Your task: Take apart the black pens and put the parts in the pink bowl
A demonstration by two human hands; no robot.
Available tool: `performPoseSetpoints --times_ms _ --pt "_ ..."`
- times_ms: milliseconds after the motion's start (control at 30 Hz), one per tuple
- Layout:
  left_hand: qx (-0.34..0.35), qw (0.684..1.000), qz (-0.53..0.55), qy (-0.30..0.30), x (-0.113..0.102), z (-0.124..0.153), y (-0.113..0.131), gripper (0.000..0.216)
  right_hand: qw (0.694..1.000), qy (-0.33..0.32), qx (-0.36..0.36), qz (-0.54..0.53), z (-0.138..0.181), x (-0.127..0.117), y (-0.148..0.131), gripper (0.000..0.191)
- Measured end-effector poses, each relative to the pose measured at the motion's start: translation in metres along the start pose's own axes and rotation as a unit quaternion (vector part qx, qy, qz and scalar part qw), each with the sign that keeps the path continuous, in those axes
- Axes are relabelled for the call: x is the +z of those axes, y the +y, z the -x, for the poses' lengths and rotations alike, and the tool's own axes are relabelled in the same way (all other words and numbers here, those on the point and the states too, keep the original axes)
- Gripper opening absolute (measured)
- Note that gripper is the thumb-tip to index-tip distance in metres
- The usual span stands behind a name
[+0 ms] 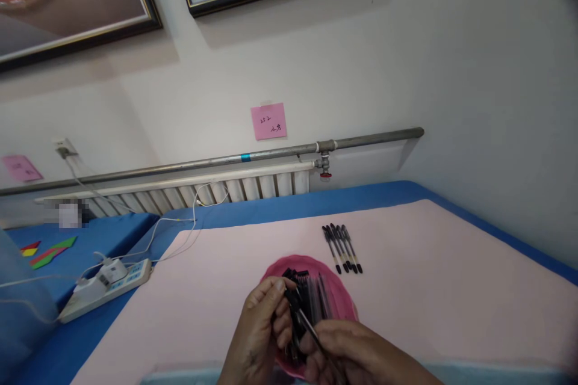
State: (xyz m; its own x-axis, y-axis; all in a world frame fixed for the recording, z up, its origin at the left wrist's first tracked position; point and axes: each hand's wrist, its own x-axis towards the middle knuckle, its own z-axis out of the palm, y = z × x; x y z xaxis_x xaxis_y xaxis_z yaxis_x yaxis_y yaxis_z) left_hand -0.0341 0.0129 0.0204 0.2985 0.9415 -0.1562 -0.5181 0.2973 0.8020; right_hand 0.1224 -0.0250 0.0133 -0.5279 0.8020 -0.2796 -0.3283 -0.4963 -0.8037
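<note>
Over a pink plastic basket (347, 296), my two hands hold a pen between them. My left hand (258, 322) is closed, with thumb and forefinger pinching the black cap (292, 299) at the pen's upper end. Closed around the lower barrel of the pen (309, 328) is my right hand (350, 343). Black caps (301, 277) and clear pen barrels (321, 295) lie in the basket, partly hidden by my hands. To the right behind it, several black-capped pens (342, 248) lie side by side on the pink table cover (428, 289).
A white power strip (129, 280) with plugs and cables stands at the table's left. Behind the blue table edge (361, 194) are a radiator (266, 185) and a pipe (194, 165). Coloured flat pieces (54, 252) lie on another blue table.
</note>
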Motion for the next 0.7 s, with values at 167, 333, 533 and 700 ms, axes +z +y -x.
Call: performPoseSetpoints --times_ms 167,333,533,700 --pt "0.0 1.0 -0.007 0.0 -0.0004 -0.0004 -0.0014 0.024 1.0 0.004 -0.006 0.003 -0.001 0.0016 -0.0018 0.019" --pt "-0.005 1.0 -0.002 0.0 0.0013 0.0006 0.0003 0.026 1.0 -0.007 0.007 -0.008 -0.0002 0.0033 -0.001 0.028" --pt "-0.012 1.0 0.0 -0.001 0.0004 0.0001 0.0002 0.028 1.0 0.002 -0.004 0.023 -0.0014 0.0038 -0.0015 0.022" --pt "-0.015 1.0 -0.009 0.009 0.0031 0.0001 0.0008 0.032 0.996 0.033 -0.014 0.085 0.0005 0.001 -0.0047 0.023"
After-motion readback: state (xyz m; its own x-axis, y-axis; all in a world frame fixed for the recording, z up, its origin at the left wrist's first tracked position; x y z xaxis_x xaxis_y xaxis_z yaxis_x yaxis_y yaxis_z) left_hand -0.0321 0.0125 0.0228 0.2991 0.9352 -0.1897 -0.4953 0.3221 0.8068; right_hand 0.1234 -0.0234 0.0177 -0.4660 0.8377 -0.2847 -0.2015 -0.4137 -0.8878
